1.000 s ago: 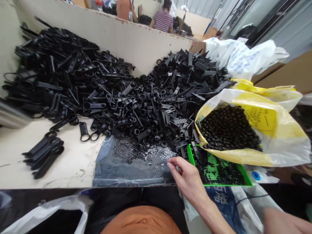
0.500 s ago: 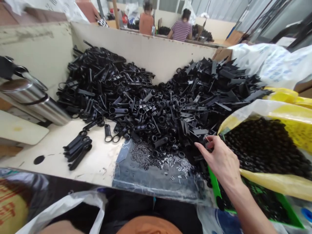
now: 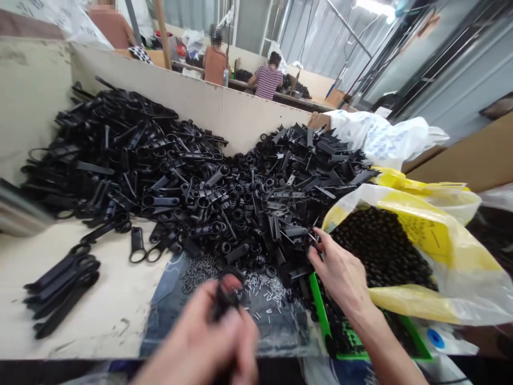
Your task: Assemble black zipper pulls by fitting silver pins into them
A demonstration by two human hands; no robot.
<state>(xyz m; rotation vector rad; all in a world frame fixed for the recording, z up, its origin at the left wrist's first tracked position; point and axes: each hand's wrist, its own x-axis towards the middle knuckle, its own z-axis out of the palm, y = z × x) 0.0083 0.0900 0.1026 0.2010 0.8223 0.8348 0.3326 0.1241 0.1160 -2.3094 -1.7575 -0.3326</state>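
My left hand (image 3: pixel 212 331), smeared by motion, is closed on a black ringed plastic part (image 3: pixel 227 291) above the dark mat (image 3: pixel 168 315). Its lower fingers are hard to make out. My right hand (image 3: pixel 340 270) is beside the right-hand heap of black parts, thumb and fingers drawn together. A thin pale sliver shows at its fingertips; what it belongs to is unclear. Between the hands, small silver pins (image 3: pixel 262 289) and darker small metal pieces (image 3: pixel 198 270) lie on the mat. A few long black ring-ended parts (image 3: pixel 64 283) lie side by side at the left.
Black ring-ended parts (image 3: pixel 132 139) and flat black pieces (image 3: pixel 296 149) heap against the back board (image 3: pixel 192 99). At the right, a yellow-white bag (image 3: pixel 452 267) holds small black pieces, beside a green tray (image 3: pixel 320 305). A steel cylinder (image 3: pixel 24 211) lies left. Several people sit beyond the board.
My left hand has come into view from below, holding a black part. My right hand stays by the flat pieces and the bag. The view has swung right and up.
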